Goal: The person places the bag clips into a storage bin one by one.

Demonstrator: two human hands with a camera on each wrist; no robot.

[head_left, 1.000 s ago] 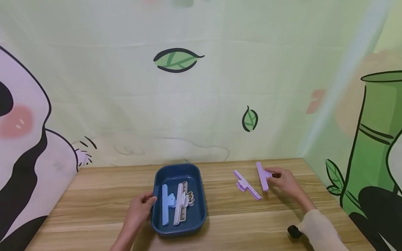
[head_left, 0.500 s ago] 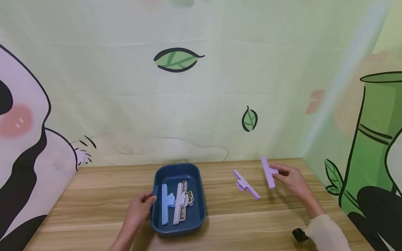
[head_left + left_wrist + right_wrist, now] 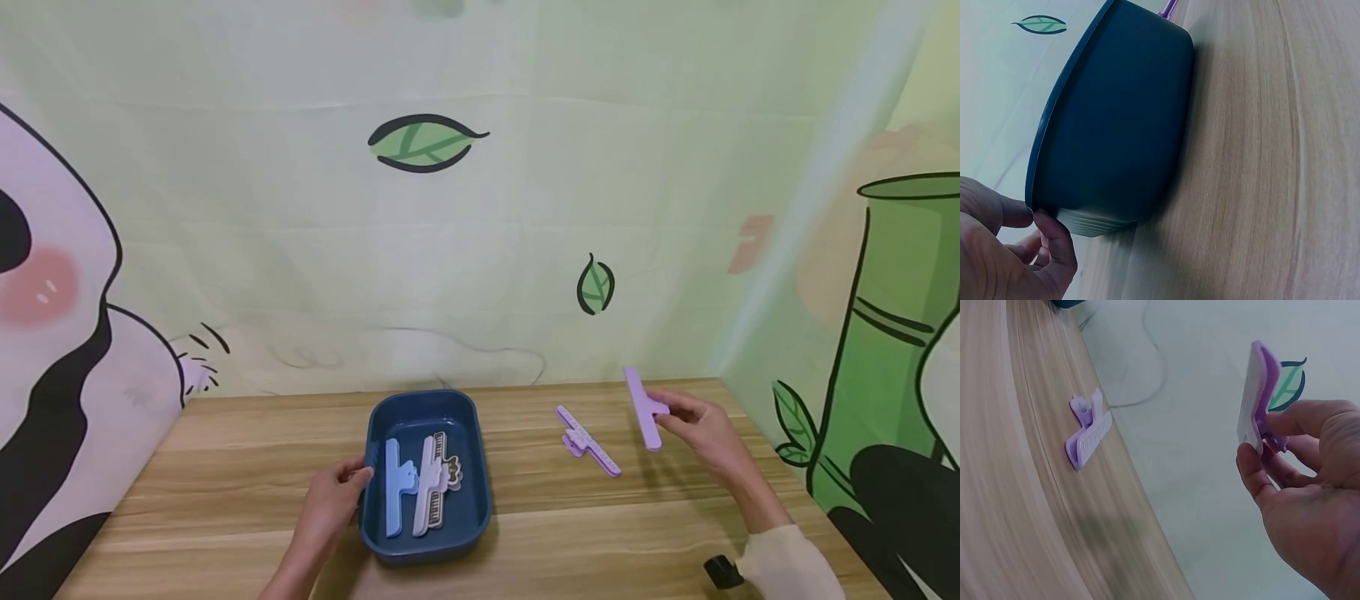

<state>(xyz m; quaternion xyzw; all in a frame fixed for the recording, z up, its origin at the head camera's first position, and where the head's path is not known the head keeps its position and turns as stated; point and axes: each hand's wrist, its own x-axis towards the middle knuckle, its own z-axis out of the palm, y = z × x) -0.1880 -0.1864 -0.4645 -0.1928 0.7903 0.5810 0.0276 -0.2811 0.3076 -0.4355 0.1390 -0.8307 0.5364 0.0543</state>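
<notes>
The left hand [image 3: 332,502] pinches one dark blue, round-cornered tray [image 3: 469,508]; in it, one light blue clip [image 3: 393,492], one pinkish-white clip [image 3: 424,492] and one dark-striped clip [image 3: 440,447] point front to back. Next, one ridged purple clip [image 3: 588,441] lies slanted on the wood-grain table [image 3: 225,500]. Farther right, above the table, the right hand [image 3: 708,433] pinches one smooth purple T-shaped clip [image 3: 643,410], its long bar running from far left to near right.
</notes>
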